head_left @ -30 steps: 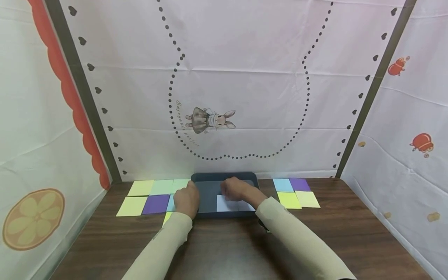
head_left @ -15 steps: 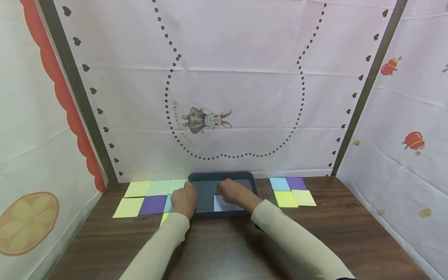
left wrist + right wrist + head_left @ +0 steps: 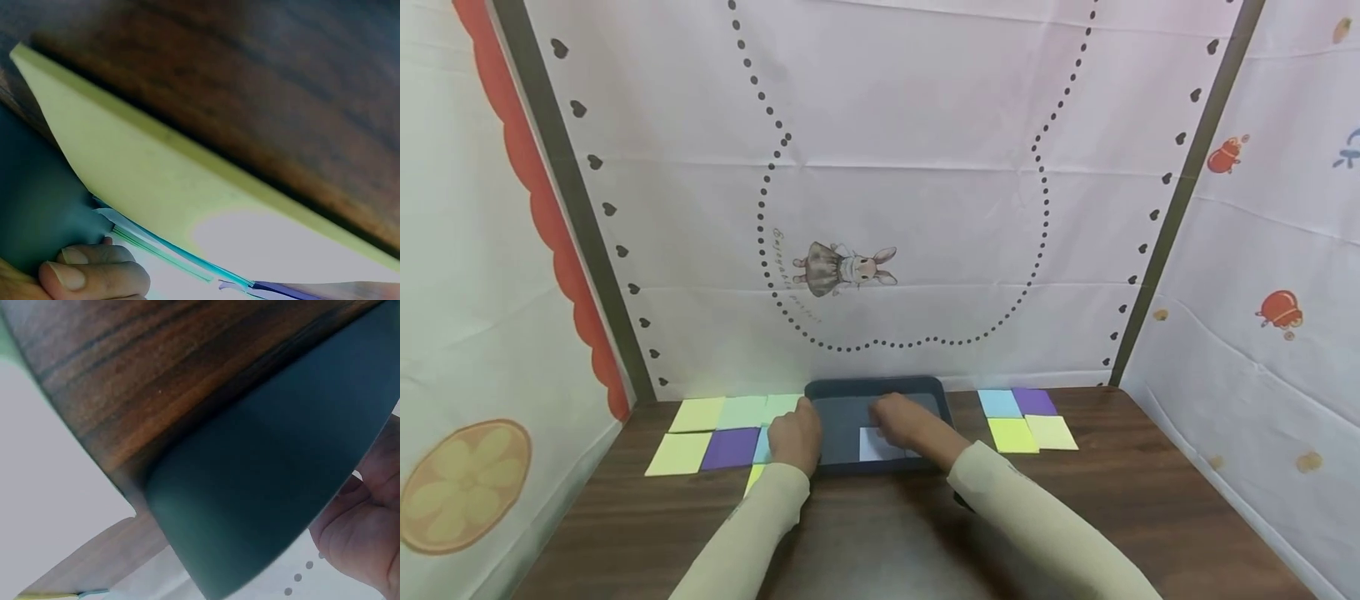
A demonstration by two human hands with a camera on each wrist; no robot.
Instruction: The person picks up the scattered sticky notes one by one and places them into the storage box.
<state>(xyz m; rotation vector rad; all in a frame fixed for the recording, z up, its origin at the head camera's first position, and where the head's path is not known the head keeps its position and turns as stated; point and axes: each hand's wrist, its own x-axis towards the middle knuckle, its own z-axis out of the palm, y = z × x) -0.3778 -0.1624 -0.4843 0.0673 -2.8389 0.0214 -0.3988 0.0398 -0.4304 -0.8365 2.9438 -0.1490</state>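
A dark blue-grey tray (image 3: 838,429) stands on the table near the back cloth. My left hand (image 3: 796,435) is at its left side; in the left wrist view the curled fingers (image 3: 100,275) lie against the tray's outer wall, with the thumb by the rim. Inside the tray, my right hand (image 3: 898,418) hangs low with curled fingers, over pale, whitish square notes (image 3: 874,450) on the tray floor. In the right wrist view the tray wall (image 3: 262,456) covers the fingertips, so whatever they touch is hidden.
Left of the tray lie several square sticky notes, among them a purple one (image 3: 730,447) and a pale yellow one (image 3: 677,454). Right of it are blue (image 3: 998,404), purple (image 3: 1034,402), bright yellow (image 3: 1013,435) and cream (image 3: 1051,432) ones. A printed cloth (image 3: 925,250) hangs behind.
The head view has shifted slightly. Both hands stay nearly in place at the tray, the right one shifting only a little over the pale notes.
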